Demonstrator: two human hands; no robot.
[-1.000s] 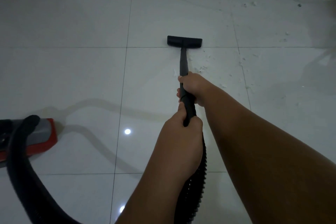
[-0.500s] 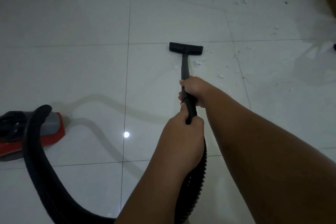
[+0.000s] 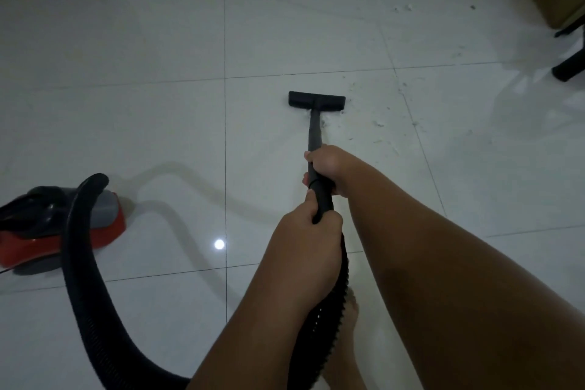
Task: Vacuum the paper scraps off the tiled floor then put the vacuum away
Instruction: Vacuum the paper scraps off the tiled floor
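While the right hand (image 3: 329, 168) wraps closed round the smooth black wand (image 3: 314, 127), the left hand (image 3: 308, 241) clenches it just behind, where the ribbed hose (image 3: 80, 263) begins. Beyond the right hand the flat rectangular nozzle (image 3: 316, 100) rests on the glossy tiled floor (image 3: 158, 123), pale paper scraps (image 3: 380, 123) beside it; the red vacuum (image 3: 107, 225) sits well left of the left hand.

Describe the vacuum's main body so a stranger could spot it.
On the white tiled floor, look far left. The vacuum body sits there, low, red below with a grey and black top. Unlike the flat black floor head, it has a thick ribbed hose arching from it.
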